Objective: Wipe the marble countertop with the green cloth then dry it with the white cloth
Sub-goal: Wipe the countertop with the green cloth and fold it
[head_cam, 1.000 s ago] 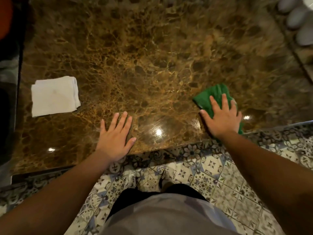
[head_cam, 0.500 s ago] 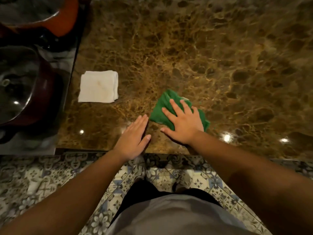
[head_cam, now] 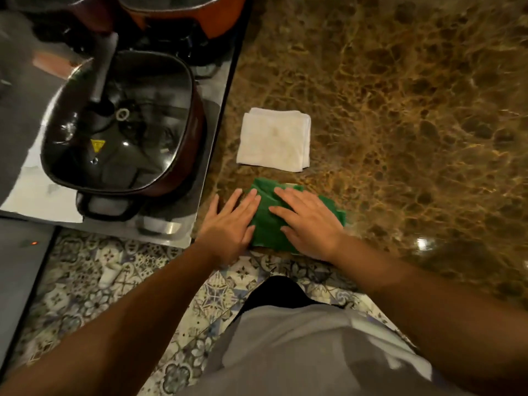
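The green cloth lies flat on the brown marble countertop, close to its front edge. My right hand presses down on the cloth with straight, spread fingers. My left hand lies flat on the marble beside it, its fingertips and thumb touching the cloth's left edge. The folded white cloth rests on the marble just beyond the green cloth, apart from both hands.
A steel surface borders the marble on the left and carries a square red pot with a glass lid and another orange pot behind it. Patterned floor tiles lie below the counter edge.
My right hand has slid the green cloth leftward along the front edge until it meets my left hand. The view has swung left, bringing the pots into sight.
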